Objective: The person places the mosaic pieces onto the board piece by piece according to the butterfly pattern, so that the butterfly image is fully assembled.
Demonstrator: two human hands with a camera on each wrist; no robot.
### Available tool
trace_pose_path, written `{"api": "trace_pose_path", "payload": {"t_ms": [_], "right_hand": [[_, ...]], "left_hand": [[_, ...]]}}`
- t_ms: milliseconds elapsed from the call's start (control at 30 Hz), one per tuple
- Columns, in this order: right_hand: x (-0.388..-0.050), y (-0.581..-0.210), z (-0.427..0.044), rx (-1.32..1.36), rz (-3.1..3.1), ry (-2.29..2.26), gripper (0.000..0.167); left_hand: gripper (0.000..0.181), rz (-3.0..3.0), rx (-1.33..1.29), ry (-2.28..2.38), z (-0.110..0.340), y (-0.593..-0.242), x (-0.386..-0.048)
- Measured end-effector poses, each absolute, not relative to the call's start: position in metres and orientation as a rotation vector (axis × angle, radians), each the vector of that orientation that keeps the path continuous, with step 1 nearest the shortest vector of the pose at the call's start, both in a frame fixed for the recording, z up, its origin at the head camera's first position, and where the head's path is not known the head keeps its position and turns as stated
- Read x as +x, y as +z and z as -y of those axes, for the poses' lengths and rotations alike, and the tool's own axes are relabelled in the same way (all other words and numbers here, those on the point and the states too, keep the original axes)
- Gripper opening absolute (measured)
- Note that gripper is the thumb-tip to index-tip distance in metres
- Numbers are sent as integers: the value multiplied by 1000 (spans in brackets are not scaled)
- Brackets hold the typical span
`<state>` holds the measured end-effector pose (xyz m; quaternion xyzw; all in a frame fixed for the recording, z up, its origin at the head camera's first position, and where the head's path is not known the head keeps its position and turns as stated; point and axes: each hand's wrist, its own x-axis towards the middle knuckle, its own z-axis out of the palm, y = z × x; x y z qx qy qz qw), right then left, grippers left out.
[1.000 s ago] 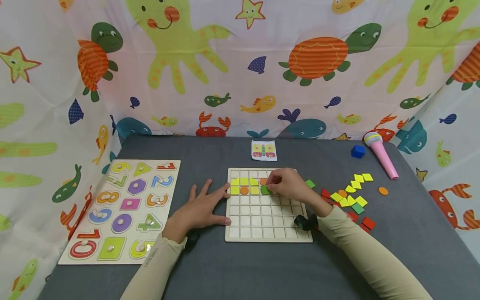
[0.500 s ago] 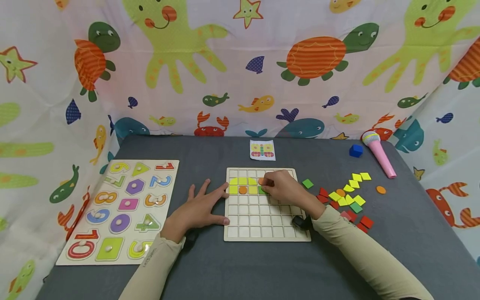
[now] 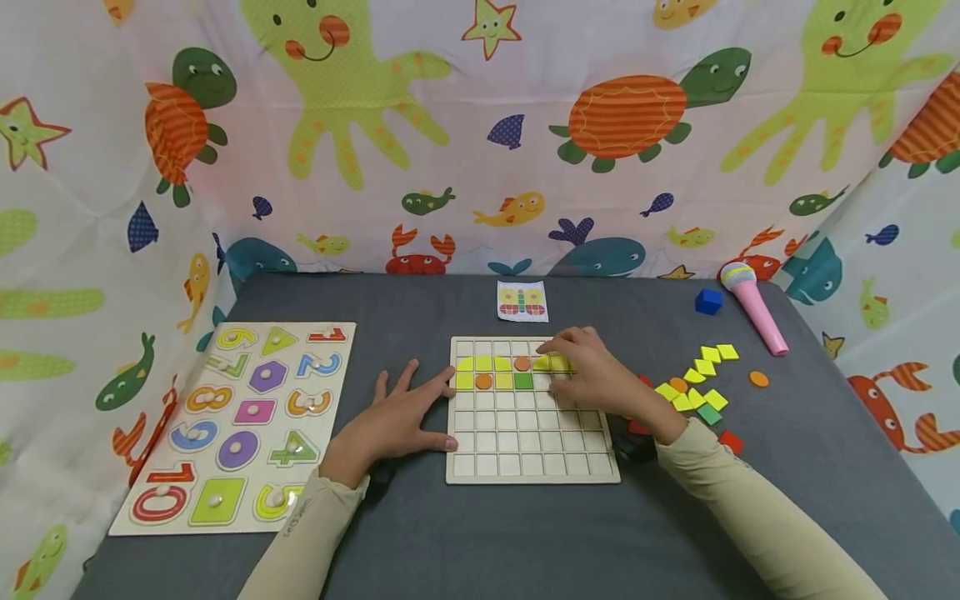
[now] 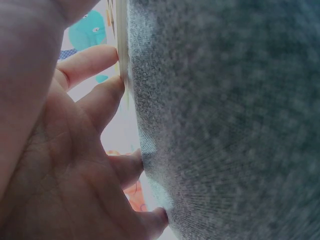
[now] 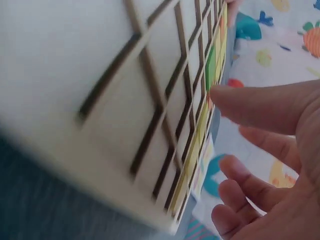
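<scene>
In the head view a wooden grid board (image 3: pixel 513 442) lies on the table. Yellow square tiles (image 3: pixel 483 364) fill part of its upper rows, along with orange discs (image 3: pixel 522 363) and a green square tile (image 3: pixel 522 381). My left hand (image 3: pixel 399 419) rests spread at the board's left side, thumb and index fingertip touching its edge. Over the upper right cells, my right hand (image 3: pixel 596 375) has its thumb apart from its fingers. No tile shows between them in the right wrist view, where the thumb is near the green tile. This hand partly covers yellow tiles at the right.
A number and shape puzzle board (image 3: pixel 255 408) lies at the left. Behind the grid is a butterfly pattern card (image 3: pixel 522 302). Loose yellow tiles (image 3: pixel 705 367), red tiles (image 3: pixel 731 442) and discs lie at right, near a blue cube (image 3: pixel 708 302) and pink toy microphone (image 3: pixel 757 315).
My right hand has drawn away to the right from the green tile, and its fingers have parted. The green tile and the disc above it are now uncovered. My left hand stays put.
</scene>
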<state>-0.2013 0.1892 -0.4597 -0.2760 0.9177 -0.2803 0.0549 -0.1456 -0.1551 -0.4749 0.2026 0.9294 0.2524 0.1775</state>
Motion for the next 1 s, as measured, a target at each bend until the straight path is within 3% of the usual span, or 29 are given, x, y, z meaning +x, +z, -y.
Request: {"api": "trace_pose_path", "payload": {"t_ms": [233,433,733,1000], "right_hand": [[-203,-458,-228,-798,-2790,-846,81],[-208,-460,-267,-751,-2787,-836,98],[-210,-464,-314,-658,-2803,-807,111],[-212,-462,-341,-552,-2747,-872,112]], "left_hand": [[109,-2638,579,720,157,-477,-145],[109,-2640,585,724,158,-477,-145],[108,-2638,578,716,156,-475,-144],[108,-2628,575,713,156,-473,-145]]}}
